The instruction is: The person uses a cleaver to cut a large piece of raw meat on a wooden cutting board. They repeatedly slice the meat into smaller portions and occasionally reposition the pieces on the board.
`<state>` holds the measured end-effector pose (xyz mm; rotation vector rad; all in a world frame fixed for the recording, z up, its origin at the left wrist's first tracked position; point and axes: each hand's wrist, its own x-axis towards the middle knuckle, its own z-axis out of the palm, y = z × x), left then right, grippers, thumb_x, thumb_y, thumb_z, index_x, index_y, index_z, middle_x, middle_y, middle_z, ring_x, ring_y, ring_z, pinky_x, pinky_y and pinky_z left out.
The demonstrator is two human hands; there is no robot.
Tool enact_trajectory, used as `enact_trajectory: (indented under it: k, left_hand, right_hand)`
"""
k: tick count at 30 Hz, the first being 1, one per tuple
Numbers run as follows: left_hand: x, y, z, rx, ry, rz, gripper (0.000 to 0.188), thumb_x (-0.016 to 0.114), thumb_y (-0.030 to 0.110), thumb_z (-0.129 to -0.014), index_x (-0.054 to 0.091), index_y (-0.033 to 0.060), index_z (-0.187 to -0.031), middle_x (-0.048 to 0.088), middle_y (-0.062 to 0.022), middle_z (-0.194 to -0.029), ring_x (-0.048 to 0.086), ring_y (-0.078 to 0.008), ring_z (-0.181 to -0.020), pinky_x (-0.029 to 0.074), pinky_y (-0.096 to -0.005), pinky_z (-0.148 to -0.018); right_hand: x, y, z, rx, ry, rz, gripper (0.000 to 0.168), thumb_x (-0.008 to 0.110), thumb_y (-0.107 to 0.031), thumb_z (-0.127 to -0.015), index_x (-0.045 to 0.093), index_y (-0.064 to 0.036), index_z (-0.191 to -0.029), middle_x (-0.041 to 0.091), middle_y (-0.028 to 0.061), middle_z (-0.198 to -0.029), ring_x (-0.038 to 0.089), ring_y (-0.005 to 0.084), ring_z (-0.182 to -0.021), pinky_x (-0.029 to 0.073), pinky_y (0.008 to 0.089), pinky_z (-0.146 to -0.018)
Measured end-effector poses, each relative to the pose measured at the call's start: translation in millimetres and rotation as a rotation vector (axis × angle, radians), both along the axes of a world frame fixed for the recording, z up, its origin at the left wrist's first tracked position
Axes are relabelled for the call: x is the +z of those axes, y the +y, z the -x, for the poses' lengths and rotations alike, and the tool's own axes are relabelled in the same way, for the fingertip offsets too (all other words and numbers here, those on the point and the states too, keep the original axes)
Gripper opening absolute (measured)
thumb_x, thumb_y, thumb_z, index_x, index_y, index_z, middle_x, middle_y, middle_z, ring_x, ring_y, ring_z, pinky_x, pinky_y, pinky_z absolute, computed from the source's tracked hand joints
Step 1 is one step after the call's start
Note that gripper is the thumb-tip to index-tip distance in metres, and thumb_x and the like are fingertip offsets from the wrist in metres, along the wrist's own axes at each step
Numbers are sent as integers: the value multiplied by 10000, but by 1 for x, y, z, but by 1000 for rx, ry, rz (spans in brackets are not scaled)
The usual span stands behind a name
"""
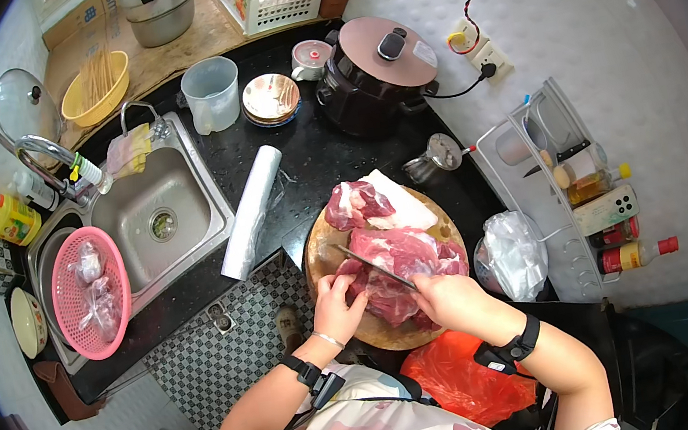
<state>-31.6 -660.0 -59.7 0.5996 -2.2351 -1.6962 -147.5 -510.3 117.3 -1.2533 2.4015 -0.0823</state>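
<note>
A large piece of raw red meat [393,251] lies on a round wooden chopping board [322,245] in front of me. Behind it on the board sit a smaller chunk of meat [352,204] and a pale slab of fat or skin [402,203]. My right hand [453,300] grips a knife [375,265], its blade lying across the meat and pointing to the upper left. With thumb and fingers, my left hand [339,306] holds the left edge of the meat, close to the blade. The handle is hidden inside my right hand.
A plastic film roll [252,212] lies left of the board, near the sink [149,204]. A pink basket [85,254] holds bagged items. Behind stand an electric pressure cooker [377,76] and a plastic jug [211,94]. A red plastic bag [468,376] hangs below; a wire rack [537,166] is at right.
</note>
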Motion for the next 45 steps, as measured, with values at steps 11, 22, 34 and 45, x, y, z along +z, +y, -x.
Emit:
enact_trajectory:
  k: [11,22,34,45]
  left_hand:
    - [-23,-9,16,131,-297,-435,511,757,262,-867,532,-55,-1199,642,-22,-870,605,-101,-794,504,-268,-730]
    - [3,1,56,-16,-130,-774,408,799,240,-801,647,-5,-1090,699,-73,-1019,670,-155,-844,535,-299,-781]
    - [14,-20,47,165,-291,-660,635,724,451,-822,467,131,-1307,615,-31,-1176,594,-157,-987,486,-321,-702]
    - [-15,-11,51,255,-300,-143,414,700,330,-809,629,49,-1104,640,-207,-1009,615,-326,-953,496,-362,-878]
  right_hand:
    - [6,3,9,-51,-21,-158,276,535,-198,-927,565,17,-1098,644,226,-715,655,415,-691,523,511,-621]
    - [-6,34,21,-146,24,8,239,517,-219,-927,571,-18,-1044,654,222,-742,660,413,-723,520,524,-642]
    - [0,62,17,-319,81,199,218,544,-217,-920,620,-68,-1060,669,206,-768,663,402,-735,535,506,-668]
    - [5,35,4,-155,15,318,294,586,-255,-882,644,-33,-1065,665,212,-770,666,396,-750,543,480,-685]
